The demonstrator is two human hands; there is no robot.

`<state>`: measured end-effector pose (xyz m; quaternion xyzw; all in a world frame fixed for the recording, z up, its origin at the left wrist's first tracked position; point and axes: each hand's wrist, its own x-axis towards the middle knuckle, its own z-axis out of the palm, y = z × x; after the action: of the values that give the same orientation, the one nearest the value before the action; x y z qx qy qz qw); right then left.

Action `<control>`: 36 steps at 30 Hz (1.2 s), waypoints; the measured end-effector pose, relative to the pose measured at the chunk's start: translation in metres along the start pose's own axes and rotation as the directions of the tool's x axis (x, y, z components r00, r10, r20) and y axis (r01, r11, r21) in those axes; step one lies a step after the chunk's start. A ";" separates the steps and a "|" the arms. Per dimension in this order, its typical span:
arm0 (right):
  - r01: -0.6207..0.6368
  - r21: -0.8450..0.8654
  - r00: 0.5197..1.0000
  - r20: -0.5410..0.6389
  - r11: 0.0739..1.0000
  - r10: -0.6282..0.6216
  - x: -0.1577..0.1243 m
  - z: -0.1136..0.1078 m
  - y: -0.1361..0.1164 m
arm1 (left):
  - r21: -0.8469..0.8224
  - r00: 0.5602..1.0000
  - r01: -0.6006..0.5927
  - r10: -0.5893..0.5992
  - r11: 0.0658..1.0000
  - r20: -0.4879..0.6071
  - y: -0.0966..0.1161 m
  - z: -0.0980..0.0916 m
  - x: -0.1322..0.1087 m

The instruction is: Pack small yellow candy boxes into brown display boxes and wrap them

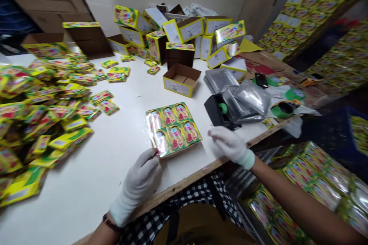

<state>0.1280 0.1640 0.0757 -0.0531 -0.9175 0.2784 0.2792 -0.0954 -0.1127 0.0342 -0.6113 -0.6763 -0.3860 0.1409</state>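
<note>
Left grip [139, 178]: pinched on the near-left corner of the six-panel pack [175, 132], apparently for steadiness; pack laid flat on the worktop [115, 160]. Right grip [230, 145]: curled, blurred, held apart from the pack; whether fully closed cannot be told. Black dispenser [212, 110]: placed just beyond, presumably for reach. Small boxes [71, 141]: heaped left, apart.

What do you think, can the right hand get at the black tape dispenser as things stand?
Probably yes: the right hand is just on the near side of the black tape dispenser, and nothing visible stands between them. The plastic packs lie beside it, off that path.
</note>
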 end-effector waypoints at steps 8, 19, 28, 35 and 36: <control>-0.755 0.255 0.602 -0.097 0.604 0.793 -0.024 -0.084 0.096 | 0.081 0.989 -0.033 0.045 0.996 -0.144 0.019 0.053 0.012; -0.621 0.254 0.732 -0.149 0.741 0.665 -0.026 -0.076 0.062 | 0.379 0.990 -0.075 0.114 0.923 -0.082 0.031 0.045 0.026; -0.728 0.225 0.643 -0.106 0.648 0.759 -0.060 -0.047 0.059 | 0.303 0.994 -0.110 0.109 0.947 0.020 0.031 0.039 0.039; -0.716 0.183 0.643 -0.202 0.674 0.739 -0.058 -0.042 0.074 | 0.265 0.997 -0.082 0.083 0.961 0.009 0.032 0.038 0.039; -0.715 0.191 0.646 -0.190 0.673 0.740 -0.058 -0.044 0.072 | 0.260 0.997 -0.078 0.079 0.962 0.007 0.031 0.039 0.039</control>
<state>0.1965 0.2305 0.0387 -0.4379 -0.7606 0.4026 0.2601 -0.0633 -0.0595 0.0451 -0.6131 -0.6961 -0.2892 0.2363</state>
